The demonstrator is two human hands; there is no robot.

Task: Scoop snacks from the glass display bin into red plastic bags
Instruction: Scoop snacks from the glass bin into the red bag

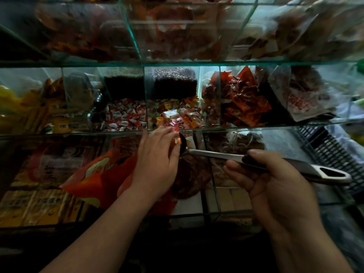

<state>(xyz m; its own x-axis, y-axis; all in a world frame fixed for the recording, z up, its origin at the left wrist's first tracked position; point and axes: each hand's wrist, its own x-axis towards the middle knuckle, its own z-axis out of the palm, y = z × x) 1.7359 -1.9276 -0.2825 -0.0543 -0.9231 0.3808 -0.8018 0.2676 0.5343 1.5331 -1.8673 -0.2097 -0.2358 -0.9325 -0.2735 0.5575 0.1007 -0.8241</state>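
Note:
My right hand (273,186) grips the black-and-steel handle of a ladle (216,154); its dark bowl sits at centre, mostly hidden behind my left hand. My left hand (155,164) pinches small wrapped snacks (177,137) at its fingertips, right over the ladle bowl. A red plastic bag (98,176) lies under my left palm and wrist; whether that hand also holds it is hidden. Just beyond stands the glass display bin (173,117) of mixed pink, orange and white wrapped candies.
Glass compartments fill three tiers. Red-and-white candies (126,117) lie left of the mixed bin, red packets (242,103) right of it. Dark brown snacks (189,174) fill the near compartment. A black plastic crate (331,152) stands at right.

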